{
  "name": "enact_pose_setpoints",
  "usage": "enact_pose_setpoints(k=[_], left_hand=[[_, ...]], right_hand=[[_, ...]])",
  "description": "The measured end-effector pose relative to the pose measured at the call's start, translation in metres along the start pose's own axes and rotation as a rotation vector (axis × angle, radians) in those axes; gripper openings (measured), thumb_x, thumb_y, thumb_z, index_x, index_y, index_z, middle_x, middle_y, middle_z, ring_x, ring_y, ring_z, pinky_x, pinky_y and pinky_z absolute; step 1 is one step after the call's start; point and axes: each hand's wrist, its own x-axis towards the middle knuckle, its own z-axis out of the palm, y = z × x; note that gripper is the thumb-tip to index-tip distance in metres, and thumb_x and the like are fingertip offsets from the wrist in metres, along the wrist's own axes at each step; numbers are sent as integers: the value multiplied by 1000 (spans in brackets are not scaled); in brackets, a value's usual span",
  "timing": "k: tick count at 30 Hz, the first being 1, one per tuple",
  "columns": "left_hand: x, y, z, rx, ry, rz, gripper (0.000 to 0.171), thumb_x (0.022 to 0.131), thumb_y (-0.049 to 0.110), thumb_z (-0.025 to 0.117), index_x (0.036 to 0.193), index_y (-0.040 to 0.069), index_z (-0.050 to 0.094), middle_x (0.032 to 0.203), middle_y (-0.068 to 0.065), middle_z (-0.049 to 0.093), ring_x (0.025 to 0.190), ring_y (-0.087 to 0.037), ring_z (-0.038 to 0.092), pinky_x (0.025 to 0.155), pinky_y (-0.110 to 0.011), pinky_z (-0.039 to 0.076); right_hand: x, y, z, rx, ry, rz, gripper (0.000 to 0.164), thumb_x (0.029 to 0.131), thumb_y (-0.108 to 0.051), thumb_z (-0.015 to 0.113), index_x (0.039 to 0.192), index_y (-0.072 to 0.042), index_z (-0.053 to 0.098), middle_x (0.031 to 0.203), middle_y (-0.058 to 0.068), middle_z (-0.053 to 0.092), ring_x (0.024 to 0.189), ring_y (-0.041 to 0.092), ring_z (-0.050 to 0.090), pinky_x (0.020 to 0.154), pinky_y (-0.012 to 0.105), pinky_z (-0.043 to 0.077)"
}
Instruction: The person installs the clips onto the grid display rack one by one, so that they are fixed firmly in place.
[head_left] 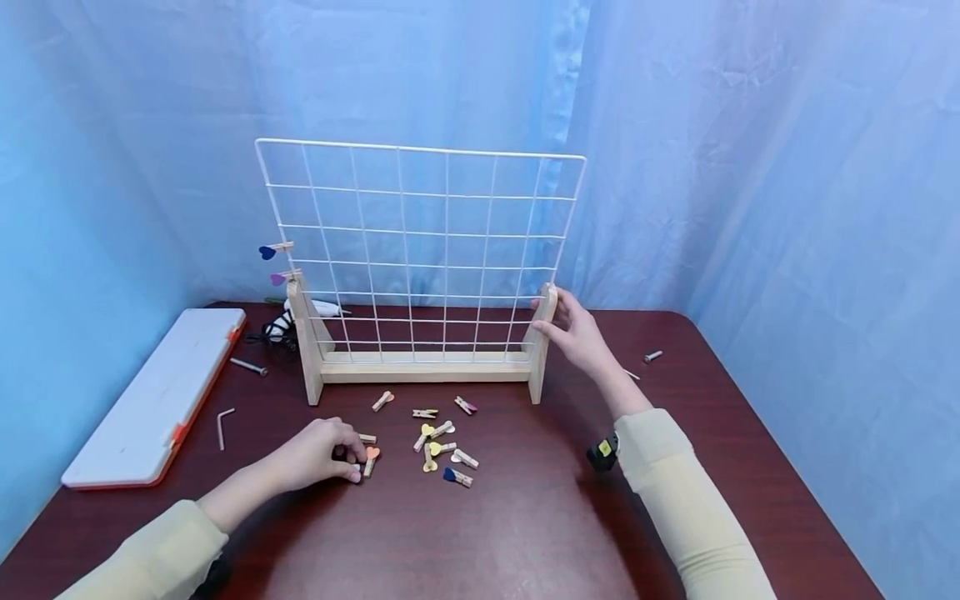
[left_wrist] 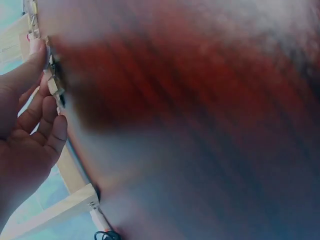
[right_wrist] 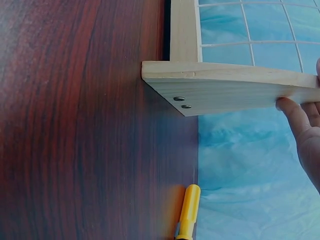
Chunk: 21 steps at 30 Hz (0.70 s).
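Nearest: navy-heart clip [head_left: 457, 477] lies on the bare tabletop [head_left: 517, 542], at the near edge of the loose clips [head_left: 442, 448]. Left hand [head_left: 318, 451] is down beside orange-heart clip [head_left: 372, 456]; its thumb and forefinger make a narrow gap with a pale bit at the thumb tip. Cannot tell whether they pinch it. Best taken, I judge, by one clip's tail ends, clear of its neighbours, so that squeezing spreads the mouth and the heart stays unbent.

Farther: right hand [head_left: 576, 334] grips the wooden side panel [head_left: 537, 367], thumb on one face, a fingertip round the other. A light, steady brace should serve; pulling sideways could skew the stand.

Farthest: wire grid [head_left: 446, 234] stands upright between the panels. Blue-heart clip [head_left: 267, 252] and pink-heart clip [head_left: 278, 279] sit on its left edge, hearts outward. For a neat match, I would seat any clip squarely over the wire.
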Motion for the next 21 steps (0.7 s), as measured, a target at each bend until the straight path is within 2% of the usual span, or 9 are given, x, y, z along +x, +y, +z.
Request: enact_pose_setpoints(k=[6, 11, 16, 21], left_hand=[[0, 0, 0, -13, -17, -15, 14, 68, 27, 75, 79, 27, 65, 70, 19, 55, 69, -5, 44, 60, -18, 38], [1, -1, -9, -12, -16, 21, 10, 71, 27, 72, 80, 25, 68, 76, 18, 59, 74, -3, 49, 64, -21, 42], [4, -1, -31, -35, 93, 43, 8, 72, 20, 72, 79, 20, 69, 76, 15, 60, 72, -1, 54, 64, -22, 45], [5, 3, -65, -24, 228, -16, 12, 72, 18, 72, 83, 21, 68, 77, 14, 62, 68, 1, 54, 62, -22, 47]], right_hand=[[-1, 0, -1, 13, 2, -4, 55, 84, -7, 59, 133, -7, 34, 118, 24, 52, 111, 36, 50, 88, 49, 42], [0, 0, -1, 1, 5, 12, 54, 84, -8, 60, 132, -7, 35, 118, 20, 54, 111, 31, 51, 87, 46, 44], [0, 0, -1, -18, 6, 20, 54, 85, -8, 59, 132, -7, 34, 118, 17, 55, 111, 29, 52, 87, 44, 44], [0, 3, -1, -8, 7, 14, 54, 84, -6, 59, 132, -8, 35, 117, 14, 56, 110, 28, 52, 86, 42, 45]])
